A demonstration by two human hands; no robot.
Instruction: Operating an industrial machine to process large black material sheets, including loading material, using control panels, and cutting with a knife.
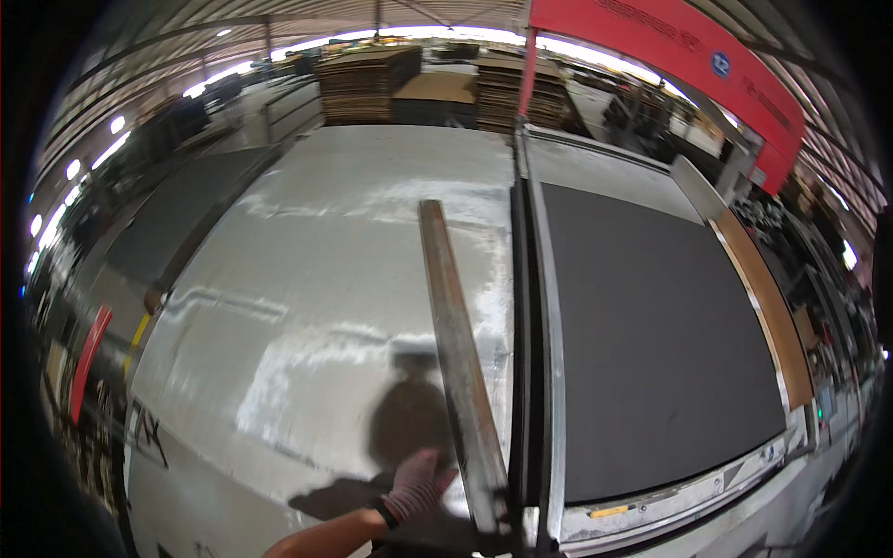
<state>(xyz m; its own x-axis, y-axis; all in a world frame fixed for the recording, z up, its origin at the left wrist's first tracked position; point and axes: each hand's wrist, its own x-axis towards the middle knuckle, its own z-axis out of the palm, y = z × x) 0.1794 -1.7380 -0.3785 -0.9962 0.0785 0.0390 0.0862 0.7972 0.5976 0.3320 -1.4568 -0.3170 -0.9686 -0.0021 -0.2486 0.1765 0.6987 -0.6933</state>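
Room: a large hall with a ribbed roof (307,19), lamps and bright openings along the far side; the edges look bent and partly blurred.
Metal table: the wide, pale grey table (307,251) has a smooth surface, with whitish shiny patches and scuffs.
Dark panel: to the right, a flat, dark grey panel (656,344) is inside a metal frame (555,372); a black gap is between this frame and the table.
Red beam: a thick beam (670,42) with a blue round mark crosses above, at upper right.
Stacks: brown sheets (367,88) are piled beyond the far edge of the table.
Bar: long, narrow and straight, the bar (454,344) is grey with brown, rust-like stains. It is over the right part of the table, its far end leaning to the left, its near end close to the frame; I cannot tell if all its length is resting.
Shadow: a dark, rounded shadow (405,423) falls left of the bar.
Left hand: in a pink-and-white striped glove, the left hand (416,485) is just beside the bar. Its fingers seem partly bent; I cannot tell how open it is, or whether it grips anything.
Right hand: out of view.
Wristband: black (384,512), on the left wrist.
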